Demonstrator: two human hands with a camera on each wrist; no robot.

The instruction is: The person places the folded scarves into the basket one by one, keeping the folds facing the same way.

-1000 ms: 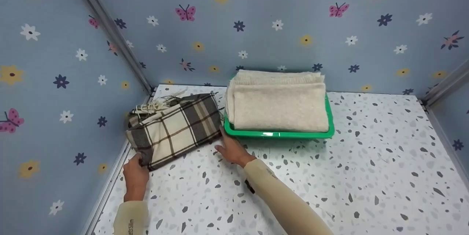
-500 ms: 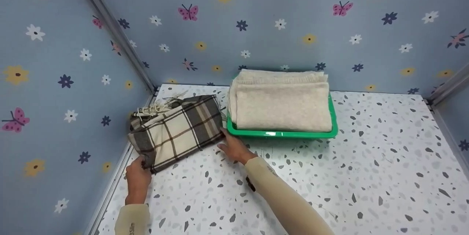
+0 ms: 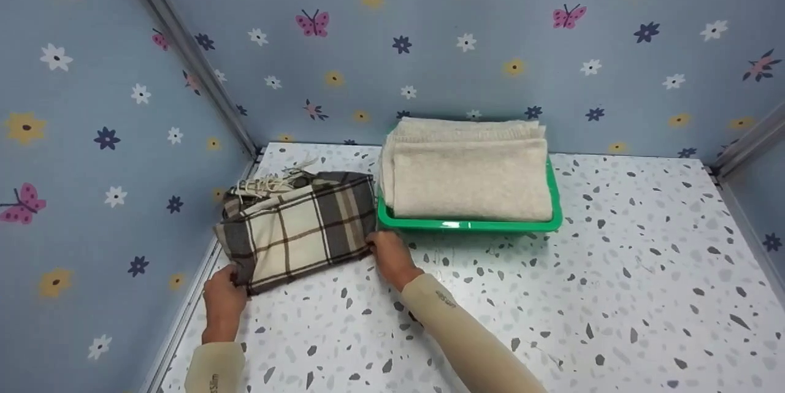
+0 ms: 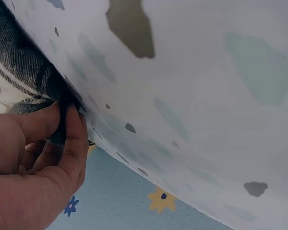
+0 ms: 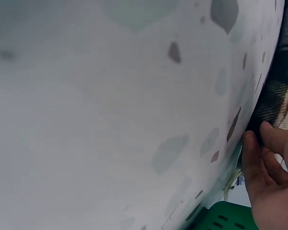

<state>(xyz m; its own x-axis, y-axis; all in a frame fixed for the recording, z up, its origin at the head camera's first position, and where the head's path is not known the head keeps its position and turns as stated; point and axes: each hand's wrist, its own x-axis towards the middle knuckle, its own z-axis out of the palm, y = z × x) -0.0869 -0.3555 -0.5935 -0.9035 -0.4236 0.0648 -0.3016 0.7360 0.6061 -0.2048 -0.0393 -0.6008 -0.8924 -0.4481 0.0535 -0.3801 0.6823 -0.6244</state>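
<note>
A folded plaid scarf point(image 3: 294, 230) in grey, cream and brown lies on the speckled table, its pale fringe bunched at the back left. My left hand point(image 3: 224, 298) pinches its front left corner; in the left wrist view the thumb and fingers of that hand point(image 4: 48, 158) close on the dark cloth. At the front right corner my right hand point(image 3: 392, 256) pinches the scarf too, and the right wrist view shows thumb and forefinger of this hand point(image 5: 273, 167) meeting at the dark edge.
Just right of the scarf stands a green basket point(image 3: 466, 225) holding folded beige cloth point(image 3: 472, 181). Flower-patterned walls point(image 3: 460, 43) rise behind and on both sides, the left one close to my left hand. Speckled tabletop point(image 3: 631, 270) extends to the right.
The scarf's right end has come toward me, so it lies less slanted. My right hand has shifted nearer and now pinches the corner. The left hand keeps its hold.
</note>
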